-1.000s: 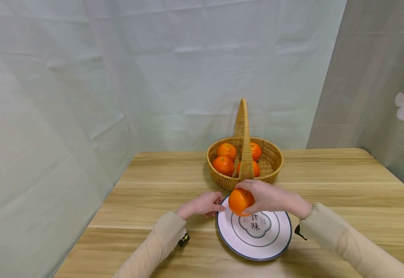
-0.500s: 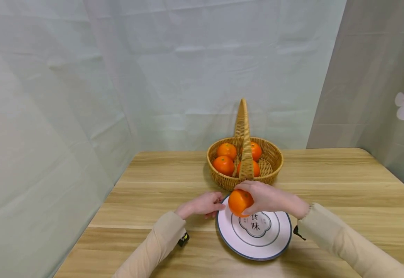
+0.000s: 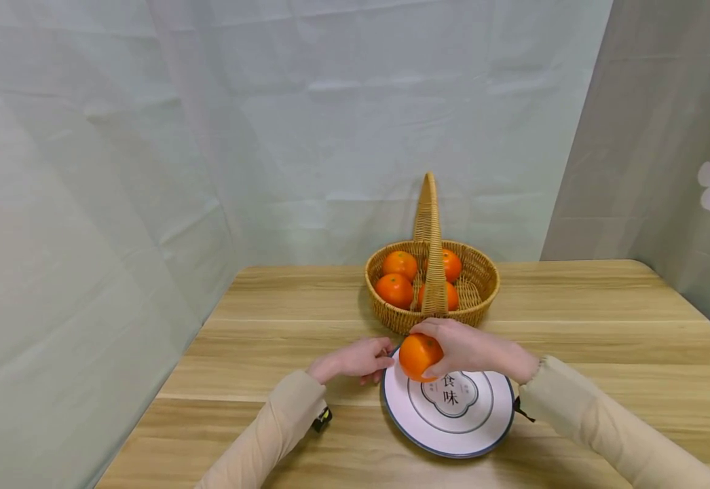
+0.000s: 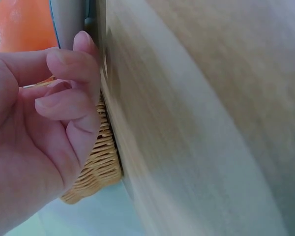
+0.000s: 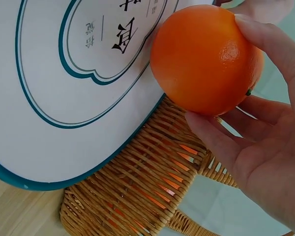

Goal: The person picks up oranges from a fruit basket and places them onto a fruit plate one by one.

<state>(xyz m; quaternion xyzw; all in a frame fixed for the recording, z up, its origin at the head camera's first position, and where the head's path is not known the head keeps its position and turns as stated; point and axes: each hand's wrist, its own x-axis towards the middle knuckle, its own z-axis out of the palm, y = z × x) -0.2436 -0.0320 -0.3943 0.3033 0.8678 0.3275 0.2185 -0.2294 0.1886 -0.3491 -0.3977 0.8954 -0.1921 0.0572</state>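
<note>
An orange is gripped by my right hand, thumb on its near side and fingers behind, over the upper left part of a white plate with a blue-green rim. In the right wrist view, the fruit shows a small green stem end. My left hand is at the plate's left rim, its thumb and curled fingers around the edge. The left wrist view shows those fingers close against the plate's side; the thumb tip is hidden there.
Right behind the plate stands a wicker basket with a tall handle, holding several oranges. All of this is on a wooden table, with pale cloth hanging behind and at the left.
The right hand and its orange have shifted very slightly left and lower over the plate. The left hand holds its place at the rim, and the basket stands as before.
</note>
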